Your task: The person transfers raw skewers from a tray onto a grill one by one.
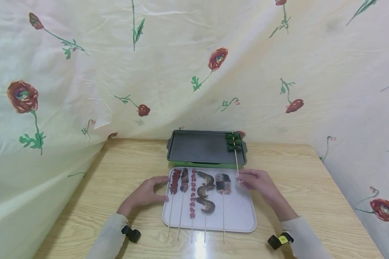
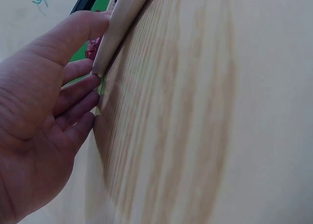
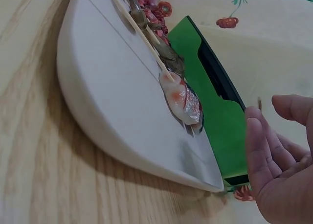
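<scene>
One relaxed left hand touched the edge of the white tray; the right hand, thumb and fingers parted, surrounded the lower end of a skewer, contact unclear, its green pieces on the griddle.

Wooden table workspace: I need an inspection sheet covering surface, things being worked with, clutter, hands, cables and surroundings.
Surface: light wood-grain table.
Job's things: white tray holding five skewers side by side: red pieces, brown pieces, small pink pieces, shrimp-like pieces and fish-like chunks; behind it, dark grill with green base; green skewer on its right end, stick extending over the front edge.
Clutter: nothing seen.
Hands: left hand touches the tray's left edge; right hand is at the stick's near end, thumb and fingertips apart in the right wrist view.
Cables: nothing seen.
Surroundings: flower-patterned cloth behind and at both sides.
</scene>
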`<state>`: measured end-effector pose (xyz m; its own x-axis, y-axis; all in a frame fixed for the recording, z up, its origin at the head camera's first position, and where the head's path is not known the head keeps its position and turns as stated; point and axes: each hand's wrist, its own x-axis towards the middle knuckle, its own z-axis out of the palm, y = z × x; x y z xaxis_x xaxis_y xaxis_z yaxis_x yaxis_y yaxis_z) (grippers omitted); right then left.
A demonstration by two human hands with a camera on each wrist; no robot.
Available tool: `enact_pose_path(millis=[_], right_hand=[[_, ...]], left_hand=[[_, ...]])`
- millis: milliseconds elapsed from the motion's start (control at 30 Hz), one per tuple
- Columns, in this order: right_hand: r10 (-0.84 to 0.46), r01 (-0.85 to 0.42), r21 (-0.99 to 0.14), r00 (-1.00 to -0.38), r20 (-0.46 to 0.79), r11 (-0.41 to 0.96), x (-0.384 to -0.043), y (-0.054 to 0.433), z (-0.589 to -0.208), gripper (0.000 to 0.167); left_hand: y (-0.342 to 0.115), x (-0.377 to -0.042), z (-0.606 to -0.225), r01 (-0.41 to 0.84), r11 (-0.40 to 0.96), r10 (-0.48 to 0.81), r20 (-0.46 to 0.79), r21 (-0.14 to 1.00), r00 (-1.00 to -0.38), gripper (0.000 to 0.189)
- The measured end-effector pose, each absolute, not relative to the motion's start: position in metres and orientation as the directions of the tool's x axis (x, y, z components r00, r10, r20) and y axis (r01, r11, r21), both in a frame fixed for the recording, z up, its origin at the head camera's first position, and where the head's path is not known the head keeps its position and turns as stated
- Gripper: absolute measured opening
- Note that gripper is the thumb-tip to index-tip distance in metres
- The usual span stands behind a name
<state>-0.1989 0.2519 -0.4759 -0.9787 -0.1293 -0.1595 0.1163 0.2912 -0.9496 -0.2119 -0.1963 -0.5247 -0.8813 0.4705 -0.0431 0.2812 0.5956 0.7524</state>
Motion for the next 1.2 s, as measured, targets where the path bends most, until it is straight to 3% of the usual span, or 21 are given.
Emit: enact_pose_path(millis=[333,667,1000,1200], right_hand=[[-0.109,0.041,-0.919,-0.990,-0.090,0.391,-0.175,0.264,-0.457,0.047],[-0.145,-0.085,-0.898,-0.989,0.024,0.432,-0.128,0.252,-0.422,0.039],[-0.216,-0.109,-0.912,-0.976,0.023,0.396,-0.095,0.231,-0.442,0.038],[-0.233,-0.060,-0.928,-0.972,-0.029,0.367,-0.081,0.222,-0.456,0.042]], left_hand=[[-0.197,-0.212,-0.526,0.286,0.597,0.477,-0.045,0.750,-0.878,0.077],[-0.197,-0.212,-0.525,0.303,0.586,0.485,-0.025,0.752,-0.874,0.076],[-0.196,-0.211,-0.524,0.287,0.582,0.479,-0.035,0.760,-0.877,0.076],[-0.196,-0.210,-0.523,0.290,0.577,0.481,-0.031,0.763,-0.876,0.076]])
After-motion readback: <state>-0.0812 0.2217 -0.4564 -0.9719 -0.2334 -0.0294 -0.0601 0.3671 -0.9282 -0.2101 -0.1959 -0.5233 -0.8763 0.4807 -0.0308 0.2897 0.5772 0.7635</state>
